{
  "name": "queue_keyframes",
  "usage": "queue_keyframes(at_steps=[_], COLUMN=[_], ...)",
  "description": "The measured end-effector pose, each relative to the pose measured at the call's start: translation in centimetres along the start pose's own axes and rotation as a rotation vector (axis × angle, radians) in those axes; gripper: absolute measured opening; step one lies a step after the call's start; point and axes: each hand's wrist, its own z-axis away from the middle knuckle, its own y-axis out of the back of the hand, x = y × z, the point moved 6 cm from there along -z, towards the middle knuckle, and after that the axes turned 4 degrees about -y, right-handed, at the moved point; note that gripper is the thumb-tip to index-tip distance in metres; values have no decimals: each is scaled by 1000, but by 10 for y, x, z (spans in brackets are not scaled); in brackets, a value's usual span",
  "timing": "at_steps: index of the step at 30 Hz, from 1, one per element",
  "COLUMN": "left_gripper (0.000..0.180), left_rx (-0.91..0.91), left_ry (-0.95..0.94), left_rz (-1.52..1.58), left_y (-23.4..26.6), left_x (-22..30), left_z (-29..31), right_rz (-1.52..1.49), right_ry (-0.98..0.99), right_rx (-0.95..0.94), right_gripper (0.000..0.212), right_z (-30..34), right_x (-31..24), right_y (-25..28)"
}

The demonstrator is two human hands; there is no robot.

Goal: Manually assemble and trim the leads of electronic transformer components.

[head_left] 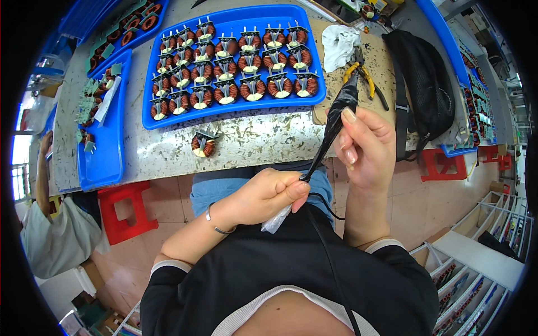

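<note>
between the person's two bare hands, a narrow, twisted strip of glossy black plastic film point(330, 131) runs on a slant, above the lap and over the near edge of the speckled grey metal table point(269, 134). the left hand point(272, 193) is closed in a loose fist, its thumb and forefinger pressed together on the film's lower end; a crumpled bit of clear plastic point(276, 222) sticks out below the same hand. the right hand point(367, 143) is raised higher, its thumb and bent fingers pinching the wider upper part; exactly which fingertips meet behind the film cannot be told. a thin silver-coloured open bangle point(217, 224) circles the left wrist.

just beyond the film, on a flat brown cardboard sheet point(374, 53), lie pliers with yellow and black handles point(368, 84); the film overlaps them in view, and whether they touch is unclear. near them sit a crumpled white cloth point(340, 46) and a black fabric bag with a strap point(423, 89).

to the left, a wide blue plastic tray point(235, 109) holds rows of copper-wound ring coils point(254, 89), and one similar single coil point(204, 145) stands on the metal in front of it. farther left is a narrow blue plastic tray point(106, 159) with small green-topped parts at its far end, and beyond its near corner, a co-worker's pale grey sleeve point(61, 241).
</note>
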Motion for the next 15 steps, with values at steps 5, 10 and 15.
queue_keyframes(at_steps=[5, 10, 15], left_gripper=[34, 34, 34], left_rx=[22, 125, 159], left_ry=[-15, 19, 42], left_rz=[-163, -261, -281], left_y=[5, 18, 20], left_x=[-1, -1, 6], left_z=[3, 5, 7], right_rz=[-5, -4, 221], right_ry=[10, 36, -164], right_rx=[30, -140, -327], right_gripper=[18, 13, 19], right_z=[-1, -4, 1], right_x=[3, 4, 20], right_y=[3, -8, -24])
